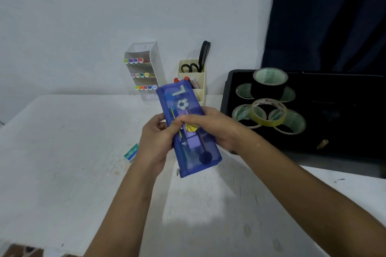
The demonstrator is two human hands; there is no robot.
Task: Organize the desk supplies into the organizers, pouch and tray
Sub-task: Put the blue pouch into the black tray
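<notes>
White tabletop (62, 152) fills most of the view, scuffed, w/ a white wall behind. Black rectangular plastic tray (334, 142) sits on the table's right side, holding rolls of tape (269, 81): black roll stacked on clear ones at the back, a yellowish clear roll (268, 118) resting on more clear rolls nearer the front; a small tan object lies near the tray's front edge, too small to ID.

Blue see-through mesh zip pouch (188, 131) is held above the table centre, tilted, long axis running away from the person; pens and small purple items show through the mesh. Left hand (156, 142) grips the pouch's left edge, fingers curled round it. Right hand (213, 125) grasps the right side, thumb pressed across the front.

White tiered plastic organizer (146, 69) stands at the wall, three rows of coloured markers. Cream plastic desk organizer (196, 77) just right of it, black-handled scissors (198, 60) upright in the back compartment.

Small green-white staple box (131, 152) lies flat on the table, just left of the left hand.
</notes>
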